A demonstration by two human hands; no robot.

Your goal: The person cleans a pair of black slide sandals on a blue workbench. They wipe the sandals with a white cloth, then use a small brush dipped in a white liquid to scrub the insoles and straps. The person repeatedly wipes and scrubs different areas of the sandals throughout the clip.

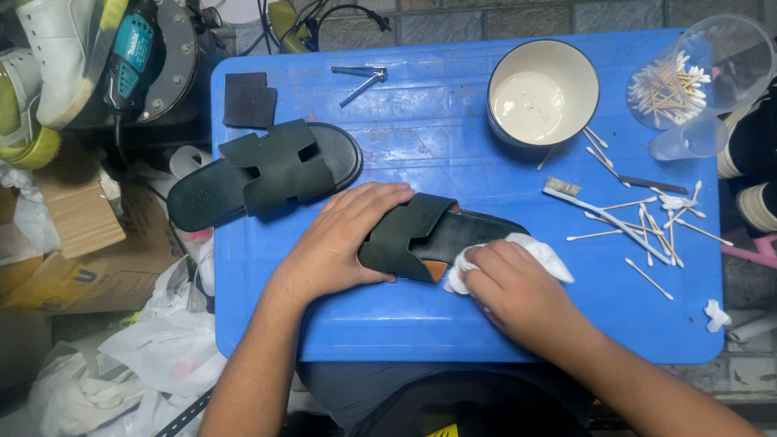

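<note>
Left hand [344, 243] pressed flat on the dark green sandal [429, 235] at mid counter [421, 324]; right hand [518, 283] bunched around a white cloth [534, 252] against its edge. Risk: hard rubbing, sandal sliding toward the cotton swabs [647, 226].

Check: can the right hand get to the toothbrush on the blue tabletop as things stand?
Probably yes. The toothbrush lies in the open on the blue tabletop, just beyond the right hand, with only loose cotton swabs around it. But that hand is gripping a white cloth against the sandal.
</note>
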